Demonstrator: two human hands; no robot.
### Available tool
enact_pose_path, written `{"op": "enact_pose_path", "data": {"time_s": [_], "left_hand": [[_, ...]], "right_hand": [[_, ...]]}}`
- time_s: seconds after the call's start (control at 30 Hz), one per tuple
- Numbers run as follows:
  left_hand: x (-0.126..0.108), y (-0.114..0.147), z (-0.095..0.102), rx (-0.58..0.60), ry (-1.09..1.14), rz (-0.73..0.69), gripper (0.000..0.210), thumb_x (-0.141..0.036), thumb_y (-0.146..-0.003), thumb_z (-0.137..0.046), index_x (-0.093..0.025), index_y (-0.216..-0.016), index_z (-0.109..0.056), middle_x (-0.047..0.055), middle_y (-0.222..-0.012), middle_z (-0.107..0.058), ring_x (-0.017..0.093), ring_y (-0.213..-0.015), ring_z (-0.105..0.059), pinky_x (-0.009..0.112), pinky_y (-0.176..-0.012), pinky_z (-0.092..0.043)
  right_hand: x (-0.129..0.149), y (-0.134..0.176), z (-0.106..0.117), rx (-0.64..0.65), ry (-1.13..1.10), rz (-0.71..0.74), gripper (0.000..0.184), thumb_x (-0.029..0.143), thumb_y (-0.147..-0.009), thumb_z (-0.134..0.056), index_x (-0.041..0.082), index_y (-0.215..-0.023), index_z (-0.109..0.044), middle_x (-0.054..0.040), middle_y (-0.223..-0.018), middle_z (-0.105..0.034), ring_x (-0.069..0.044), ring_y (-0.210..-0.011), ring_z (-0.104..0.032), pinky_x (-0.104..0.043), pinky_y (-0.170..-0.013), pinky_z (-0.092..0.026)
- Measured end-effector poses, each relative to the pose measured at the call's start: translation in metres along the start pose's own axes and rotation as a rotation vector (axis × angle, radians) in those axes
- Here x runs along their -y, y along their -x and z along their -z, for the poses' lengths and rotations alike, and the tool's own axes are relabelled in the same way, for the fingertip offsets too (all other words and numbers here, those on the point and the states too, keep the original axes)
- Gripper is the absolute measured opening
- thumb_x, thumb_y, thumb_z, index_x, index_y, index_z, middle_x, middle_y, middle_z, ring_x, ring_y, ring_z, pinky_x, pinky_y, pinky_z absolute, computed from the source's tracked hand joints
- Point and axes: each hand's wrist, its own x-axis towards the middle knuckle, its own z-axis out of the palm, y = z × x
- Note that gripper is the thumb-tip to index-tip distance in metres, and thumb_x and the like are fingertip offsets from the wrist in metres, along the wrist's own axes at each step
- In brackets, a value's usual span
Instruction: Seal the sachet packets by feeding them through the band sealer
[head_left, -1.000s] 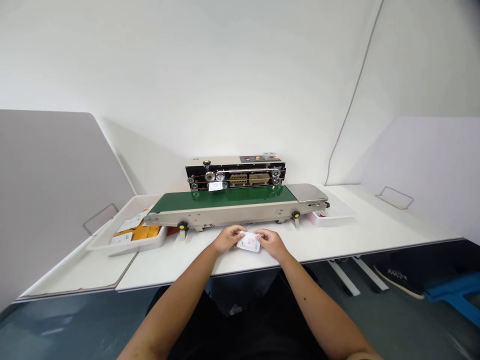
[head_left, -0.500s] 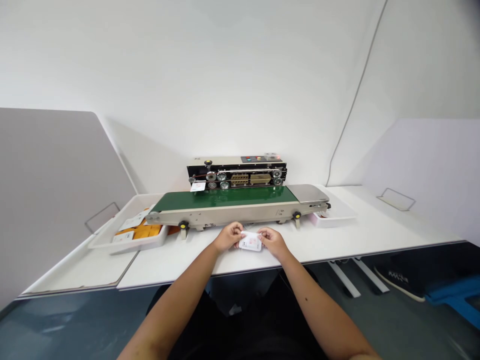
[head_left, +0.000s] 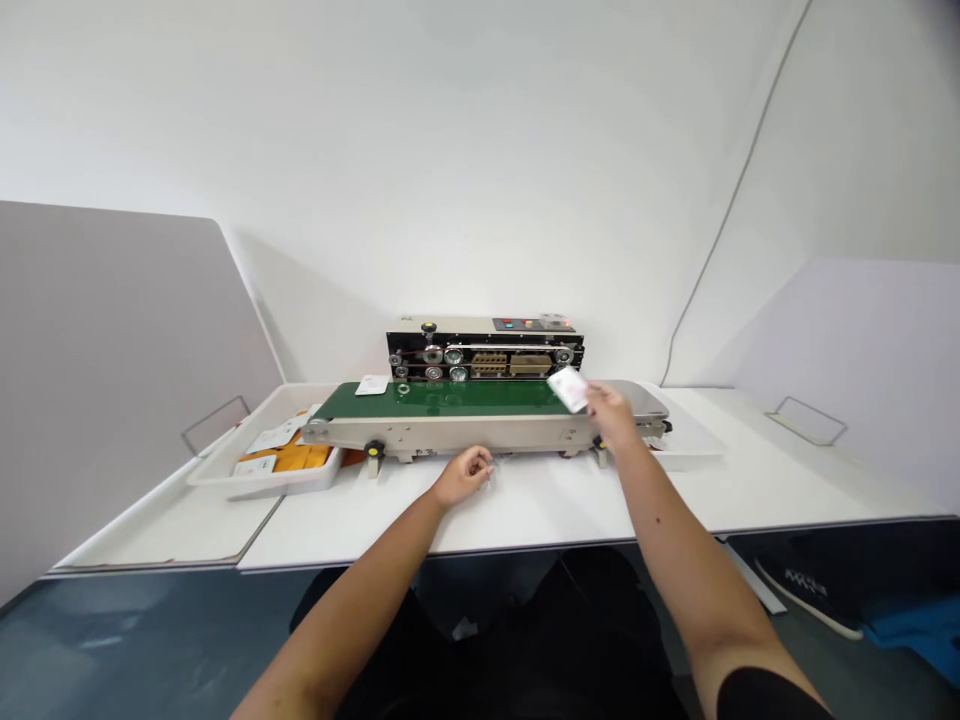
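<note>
A small white pouch (head_left: 568,389) with faint printing is pinched at its lower right corner by my right hand (head_left: 612,414). It is held tilted above the right end of the green conveyor belt (head_left: 457,401), in front of the band sealer (head_left: 487,352). My left hand (head_left: 463,477) rests near the table top just in front of the conveyor, fingers loosely curled and slightly apart, with no pouch in it. Another white pouch (head_left: 372,385) lies at the belt's left end, beyond the sealer's rollers.
At the left stands a white tray (head_left: 206,480) with orange and white pouches. A second white tray (head_left: 694,450) sits behind the conveyor's right end. Grey panels (head_left: 112,380) flank the white table (head_left: 330,530). A dark shoe (head_left: 810,590) shows at lower right.
My right hand has carried the pouch up and right from between both hands to the belt's right end. My left hand has let go of it. The other pouch has moved left, out of the rollers.
</note>
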Motion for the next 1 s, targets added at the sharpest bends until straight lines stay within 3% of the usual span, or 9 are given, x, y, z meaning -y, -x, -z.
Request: {"op": "enact_pose_path", "data": {"time_s": [0.07,0.17,0.37,0.5,0.6,0.7,0.8,0.9,1.0], "left_hand": [[0.000,0.000,0.001,0.006,-0.028,-0.002,0.035,-0.043,-0.082,-0.068,-0.017,-0.101,-0.051,-0.004,-0.070,-0.060,0.008,-0.051,-0.049,0.020,-0.051,-0.038],[0.001,0.001,0.002,0.019,-0.064,-0.011,0.035,-0.045,-0.083,-0.068,-0.018,-0.100,-0.053,-0.003,-0.072,-0.061,0.009,-0.054,-0.051,0.021,-0.054,-0.039],[0.007,0.001,0.004,0.024,-0.115,-0.055,0.036,-0.046,-0.083,-0.068,-0.016,-0.098,-0.056,-0.001,-0.071,-0.061,0.012,-0.063,-0.055,0.023,-0.062,-0.041],[0.010,0.001,0.004,0.010,-0.166,-0.074,0.033,-0.045,-0.085,-0.065,-0.016,-0.098,-0.058,0.000,-0.072,-0.063,0.013,-0.065,-0.057,0.023,-0.063,-0.043],[0.008,0.002,0.005,-0.037,-0.341,-0.124,0.024,-0.039,-0.087,-0.063,-0.017,-0.096,-0.062,0.002,-0.080,-0.066,0.015,-0.072,-0.059,0.025,-0.068,-0.047],[0.004,0.002,0.007,-0.062,-0.567,-0.202,0.018,-0.033,-0.087,-0.061,-0.019,-0.097,-0.067,0.005,-0.095,-0.070,0.019,-0.089,-0.063,0.030,-0.083,-0.050],[0.004,0.003,0.005,0.056,-0.706,-0.263,0.033,-0.035,-0.087,-0.063,-0.022,-0.118,-0.066,0.009,-0.121,-0.069,0.025,-0.115,-0.060,0.037,-0.103,-0.044],[0.005,0.002,0.001,0.204,-0.824,-0.230,0.063,-0.046,-0.084,-0.067,-0.023,-0.141,-0.052,0.011,-0.148,-0.052,0.033,-0.136,-0.046,0.046,-0.115,-0.033],[0.007,0.000,-0.002,0.251,-0.904,-0.149,0.076,-0.055,-0.083,-0.067,-0.023,-0.148,-0.045,0.013,-0.155,-0.042,0.037,-0.143,-0.038,0.052,-0.119,-0.026]], "right_hand": [[0.014,-0.037,0.011,-0.277,-0.083,0.000,0.030,0.025,-0.074,-0.064,0.016,-0.102,-0.063,0.0073,-0.051,-0.052,-0.006,-0.042,-0.044,-0.015,-0.040,-0.032],[0.020,-0.072,0.015,-0.414,-0.088,-0.110,0.017,0.015,-0.072,-0.060,0.017,-0.089,-0.058,0.0064,-0.049,-0.052,-0.007,-0.041,-0.046,-0.014,-0.038,-0.034],[0.007,-0.084,-0.018,-0.251,-0.031,-0.294,0.014,0.007,-0.069,-0.062,0.016,-0.076,-0.054,0.0011,-0.049,-0.055,-0.008,-0.039,-0.045,-0.015,-0.034,-0.031],[0.004,-0.080,-0.039,-0.155,0.014,-0.305,0.013,0.007,-0.069,-0.063,0.014,-0.077,-0.057,-0.0009,-0.052,-0.057,-0.008,-0.041,-0.046,-0.015,-0.036,-0.030],[0.010,-0.074,-0.044,-0.150,0.074,-0.268,0.018,0.013,-0.070,-0.065,0.012,-0.088,-0.063,-0.0018,-0.055,-0.059,-0.010,-0.044,-0.047,-0.018,-0.039,-0.031],[0.017,-0.052,-0.044,-0.233,0.154,-0.141,0.036,0.024,-0.074,-0.064,0.014,-0.108,-0.065,-0.0012,-0.066,-0.063,-0.013,-0.052,-0.051,-0.022,-0.047,-0.038],[0.010,-0.002,-0.050,-0.280,0.313,0.187,0.041,0.034,-0.081,-0.057,0.017,-0.118,-0.066,-0.0037,-0.083,-0.069,-0.016,-0.067,-0.058,-0.027,-0.063,-0.045],[-0.020,0.066,-0.062,-0.051,0.413,0.391,0.037,0.036,-0.086,-0.052,0.018,-0.115,-0.069,-0.0055,-0.088,-0.070,-0.018,-0.073,-0.060,-0.028,-0.070,-0.047],[-0.063,0.121,-0.072,0.243,0.489,0.375,0.034,0.033,-0.086,-0.052,0.020,-0.111,-0.072,-0.0036,-0.082,-0.069,-0.017,-0.069,-0.060,-0.028,-0.069,-0.047]]}}
